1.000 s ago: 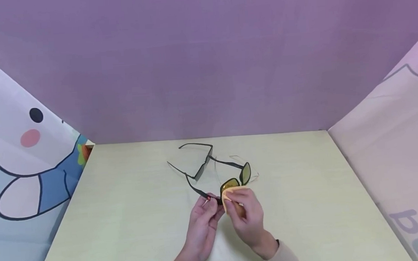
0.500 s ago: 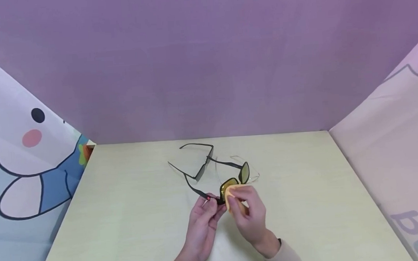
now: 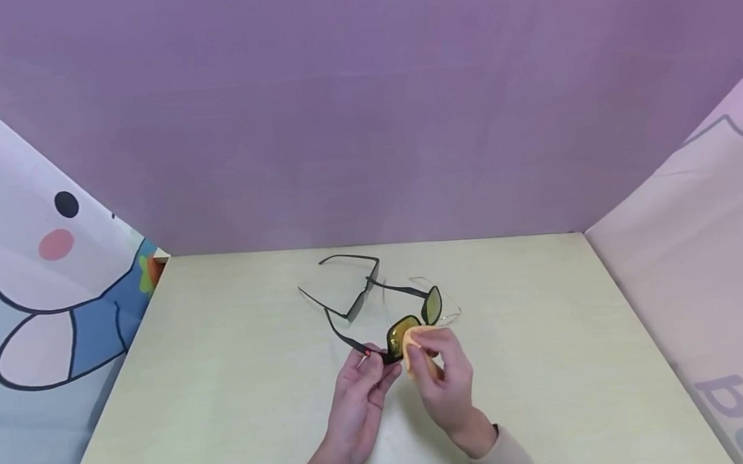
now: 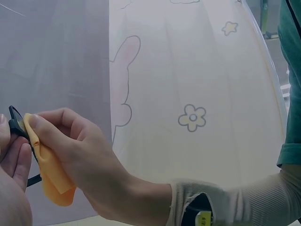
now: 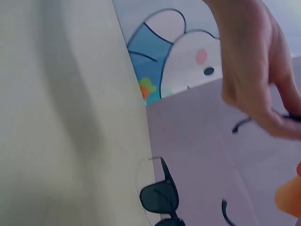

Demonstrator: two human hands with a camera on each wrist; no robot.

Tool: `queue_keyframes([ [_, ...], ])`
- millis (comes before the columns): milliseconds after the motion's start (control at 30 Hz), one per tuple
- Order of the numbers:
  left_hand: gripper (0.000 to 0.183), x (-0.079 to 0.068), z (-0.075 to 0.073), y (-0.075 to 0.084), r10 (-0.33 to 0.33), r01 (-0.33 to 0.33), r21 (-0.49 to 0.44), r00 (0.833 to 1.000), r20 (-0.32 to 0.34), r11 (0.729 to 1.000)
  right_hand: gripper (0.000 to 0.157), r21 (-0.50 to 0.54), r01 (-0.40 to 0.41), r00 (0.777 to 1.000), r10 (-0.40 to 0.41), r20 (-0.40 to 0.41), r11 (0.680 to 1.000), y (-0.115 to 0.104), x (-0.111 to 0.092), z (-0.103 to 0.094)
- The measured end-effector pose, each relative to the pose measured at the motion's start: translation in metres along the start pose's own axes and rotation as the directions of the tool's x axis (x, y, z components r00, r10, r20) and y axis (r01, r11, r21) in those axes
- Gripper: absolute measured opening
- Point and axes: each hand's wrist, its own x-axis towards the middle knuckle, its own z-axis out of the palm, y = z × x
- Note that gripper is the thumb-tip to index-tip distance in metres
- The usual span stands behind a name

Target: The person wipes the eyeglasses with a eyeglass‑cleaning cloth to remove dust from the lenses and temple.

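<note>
My left hand (image 3: 359, 399) holds a pair of black-framed sunglasses (image 3: 395, 343) with yellow mirrored lenses, gripping the frame near a hinge. Both temples are unfolded and point away from me. Between thumb and fingers, my right hand (image 3: 446, 383) pinches a folded orange cloth (image 4: 52, 172), which lies against the lens nearer my left hand and covers part of it. The farther lens (image 3: 432, 305) is uncovered. In the left wrist view, the right hand's thumb (image 4: 44, 127) presses the cloth's upper edge right at the frame.
Dark sunglasses (image 3: 358, 304) stand unfolded on the pale table (image 3: 227, 383), behind the held pair. Beside them, partly hidden, are thin wire-framed glasses (image 3: 456, 317). A purple backdrop (image 3: 364, 119) rises at the table's far edge, with printed cloth panels (image 3: 36, 281) at the sides.
My right hand and the cloth have shifted slightly right, showing more of the near yellow lens. The held sunglasses have moved slightly left, while the left hand keeps its grip.
</note>
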Motion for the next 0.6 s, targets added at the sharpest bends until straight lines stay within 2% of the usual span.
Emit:
queue_keyframes([
  [133, 0.008, 0.001, -0.001, 0.000, 0.010, -0.009, -0.007, 1.000, 0.008, 1.000, 0.027, -0.001, 0.060, 0.998, -0.060, 0.027, 0.998, 0.000, 0.002, 0.001],
  [367, 0.006, 0.000, -0.001, 0.001, -0.017, 0.017, 0.001, 1.000, -0.008, 1.000, 0.028, -0.066, -0.064, 0.997, 0.061, -0.043, 0.996, 0.009, 0.005, -0.008],
  [467, 0.006, 0.001, 0.000, 0.001, -0.019, 0.019, -0.001, 1.000, -0.015, 1.000, 0.026, -0.014, -0.061, 0.998, 0.061, -0.024, 0.998, 0.005, 0.000, -0.004],
  [600, 0.007, 0.002, 0.000, 0.002, -0.019, 0.018, -0.012, 0.999, -0.038, 1.000, 0.026, 0.060, -0.006, 1.000, 0.005, 0.021, 0.998, -0.003, -0.006, 0.005],
])
